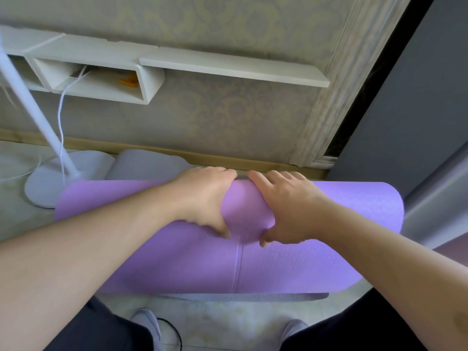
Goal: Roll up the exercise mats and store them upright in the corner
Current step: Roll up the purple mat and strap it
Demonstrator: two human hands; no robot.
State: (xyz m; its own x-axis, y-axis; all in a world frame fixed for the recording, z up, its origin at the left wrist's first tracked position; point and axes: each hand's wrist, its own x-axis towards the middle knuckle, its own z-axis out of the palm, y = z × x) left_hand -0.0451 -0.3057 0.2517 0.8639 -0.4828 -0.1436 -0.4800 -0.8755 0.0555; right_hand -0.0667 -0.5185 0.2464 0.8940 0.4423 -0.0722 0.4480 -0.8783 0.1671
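Lying on its side across the floor in front of the person, the purple mat (342, 211) looks almost fully rolled: it forms one thick cylinder running left to right, with only a thin grey edge (243, 297) of mat showing under its near side, which I take for the last loose end. Both hands sit close together at the middle of the roll. The left hand (205, 198) curls its fingers over the top and far side while its thumb presses the near face; the right hand (286, 211) does the same just beside it, so each is clamped on the roll, thumbs nearly meeting. Behind the roll, near the baseboard, a pale grey rolled mat (147, 164) lies on the floor too, not upright, beside the round white base of a floor fan (50, 183) with its cord trailing. A white wall shelf (228, 69) hangs above, and a dark panel (410, 110) closes the right side, where a corner seems to be. By my judgement the rolling is near its end, while standing both mats up in the corner is not yet done.
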